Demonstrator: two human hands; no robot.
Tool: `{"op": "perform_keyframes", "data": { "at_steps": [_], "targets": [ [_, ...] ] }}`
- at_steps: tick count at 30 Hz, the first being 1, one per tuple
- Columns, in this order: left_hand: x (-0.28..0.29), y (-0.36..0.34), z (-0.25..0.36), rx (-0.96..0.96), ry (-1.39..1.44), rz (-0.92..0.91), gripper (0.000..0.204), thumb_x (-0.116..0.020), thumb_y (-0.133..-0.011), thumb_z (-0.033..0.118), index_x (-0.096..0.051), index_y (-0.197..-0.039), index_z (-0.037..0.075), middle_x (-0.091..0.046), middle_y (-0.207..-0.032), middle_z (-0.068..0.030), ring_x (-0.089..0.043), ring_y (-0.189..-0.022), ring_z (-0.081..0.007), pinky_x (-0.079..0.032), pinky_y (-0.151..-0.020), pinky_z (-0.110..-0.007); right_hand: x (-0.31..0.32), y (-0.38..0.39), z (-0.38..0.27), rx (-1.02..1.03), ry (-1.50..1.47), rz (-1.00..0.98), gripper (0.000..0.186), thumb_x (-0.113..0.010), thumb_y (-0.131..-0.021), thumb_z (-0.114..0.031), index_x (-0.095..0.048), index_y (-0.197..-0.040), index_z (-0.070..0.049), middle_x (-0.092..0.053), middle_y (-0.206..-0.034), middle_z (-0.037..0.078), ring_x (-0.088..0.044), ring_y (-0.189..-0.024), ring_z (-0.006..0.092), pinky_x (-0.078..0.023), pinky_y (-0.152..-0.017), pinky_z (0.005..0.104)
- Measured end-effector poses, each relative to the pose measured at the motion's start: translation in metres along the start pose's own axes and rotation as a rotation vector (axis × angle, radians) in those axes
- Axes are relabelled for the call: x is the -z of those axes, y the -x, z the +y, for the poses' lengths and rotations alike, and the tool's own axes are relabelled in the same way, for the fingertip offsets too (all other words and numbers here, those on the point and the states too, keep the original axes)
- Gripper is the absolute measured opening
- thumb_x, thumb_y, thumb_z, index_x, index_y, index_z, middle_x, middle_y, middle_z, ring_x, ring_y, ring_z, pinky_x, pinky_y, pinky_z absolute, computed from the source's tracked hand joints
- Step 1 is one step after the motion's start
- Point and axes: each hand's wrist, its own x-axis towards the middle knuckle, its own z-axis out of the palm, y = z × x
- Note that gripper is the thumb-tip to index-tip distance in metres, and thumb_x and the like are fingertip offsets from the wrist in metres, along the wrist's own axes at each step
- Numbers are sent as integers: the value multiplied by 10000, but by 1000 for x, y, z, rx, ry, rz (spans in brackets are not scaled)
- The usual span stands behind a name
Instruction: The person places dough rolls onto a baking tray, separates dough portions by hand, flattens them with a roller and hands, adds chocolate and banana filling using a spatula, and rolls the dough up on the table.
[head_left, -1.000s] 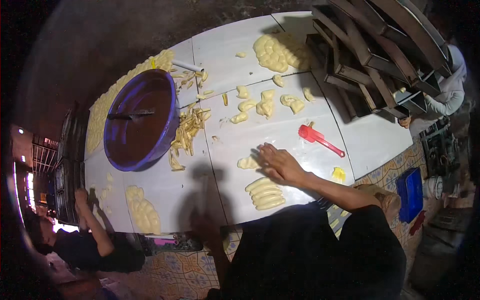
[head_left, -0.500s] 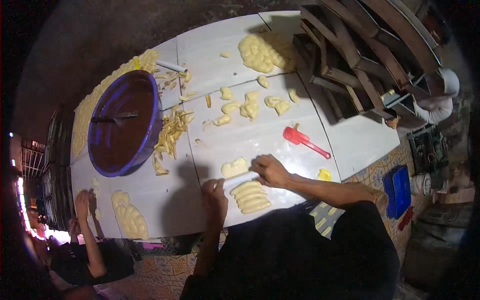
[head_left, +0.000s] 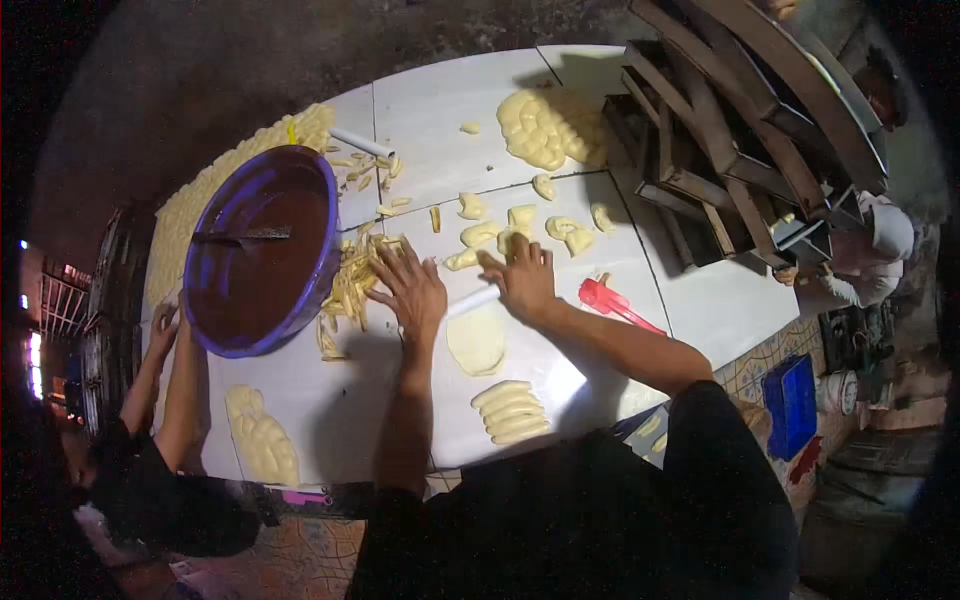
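Observation:
A white rolling pin lies across the table under both my hands. My left hand is open, fingers spread, its palm over the pin's left end and its fingertips by a heap of yellow-brown strips. My right hand is open too, its palm at the pin's right end and its fingers reaching to the loose dough pieces. Just on my side of the pin lies a flattened oval of pale dough. Nearer to me, several rolled dough pieces sit side by side.
A purple basin of brown stuff stands left. A red scraper lies right. Far off is a dough mound, with stacked wooden trays at right. Another person's hand works at the left edge.
Both hands have pushed the rolling pin away from me, and their fingers have gone from curled round its ends to spread. The dough under it is now longer and flatter.

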Motion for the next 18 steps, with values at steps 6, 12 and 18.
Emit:
{"op": "perform_keyframes", "data": {
  "at_steps": [6, 12, 18],
  "targets": [
    [36, 24, 11, -269, 543, -160, 752, -644, -958, 247, -282, -1561, -20, -429, -1497, -304, -411, -1382, -426, -302, -1133, -565, 37, 53, 92, -174, -323, 106, 471, -668, -921, -297, -643, -1326, -58, -606, -1173, 243, -540, -1145, 399, -474, -930, 475],
    [27, 48, 4, -552, 324, -88, 848, -604, -735, -98, -425, -1537, 113, -616, -1158, -159, -573, -1079, -352, -462, -945, -471, 64, 123, 155, -158, -25, 8, 392, -783, -758, -218, -700, -1082, -14, -657, -1036, 237, -549, -1113, 445, -449, -950, 510],
    [80, 127, -77, 100, 341, 139, 648, -602, -837, -97, -516, -1455, 75, -598, -1179, -222, -566, -1095, -405, -450, -949, -499, 83, 83, 94, -222, -476, -198, 203, -648, -853, 44, -666, -1049, -3, -665, -948, 164, -640, -651, 204, -506, -579, 336]
  ]
}}
